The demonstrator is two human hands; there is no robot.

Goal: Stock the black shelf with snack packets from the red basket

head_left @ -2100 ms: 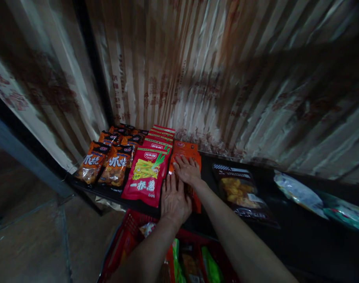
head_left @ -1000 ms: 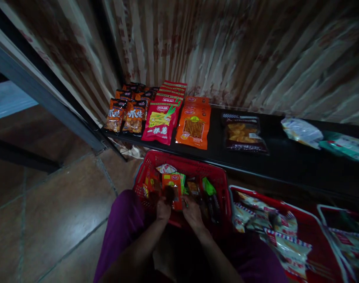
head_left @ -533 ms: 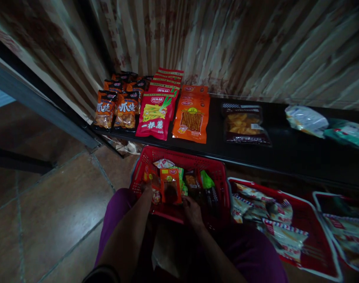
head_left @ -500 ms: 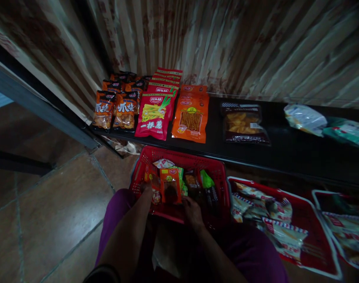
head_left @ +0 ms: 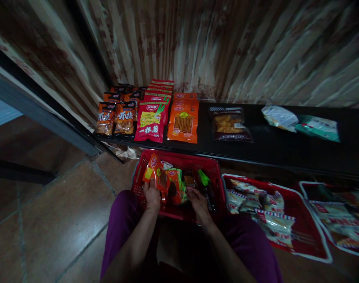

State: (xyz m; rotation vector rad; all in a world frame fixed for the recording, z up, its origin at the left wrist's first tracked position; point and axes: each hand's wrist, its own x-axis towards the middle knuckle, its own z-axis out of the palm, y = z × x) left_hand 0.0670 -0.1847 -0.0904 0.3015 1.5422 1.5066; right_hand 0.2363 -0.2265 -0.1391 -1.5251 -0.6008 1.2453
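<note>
My left hand (head_left: 152,196) is closed on the lower edge of an orange snack packet (head_left: 162,179), which stands tilted above the left part of a red plastic basket (head_left: 179,154). A second orange packet (head_left: 174,188) lies beside it over a green-edged one. Over the basket's front, my right hand (head_left: 198,202) has its fingers loosely apart, close to a small brown snack packet (head_left: 189,181); no hold on anything shows. To the right of that lies a dark packet with a bright green top (head_left: 203,177). The basket sits between my knees.
Behind the basket runs a black shelf (head_left: 203,148). On it stand rows of black-orange packets (head_left: 125,120), red packets (head_left: 150,124), orange packets (head_left: 183,122), a brown bag (head_left: 231,124) and a teal bag (head_left: 319,127). Two more baskets, one red (head_left: 303,220), stand on the right.
My left hand has lifted an orange packet and tilted it up at the basket's left. My right hand has moved slightly up, away from the other orange packet's edge. The view has shifted a little.
</note>
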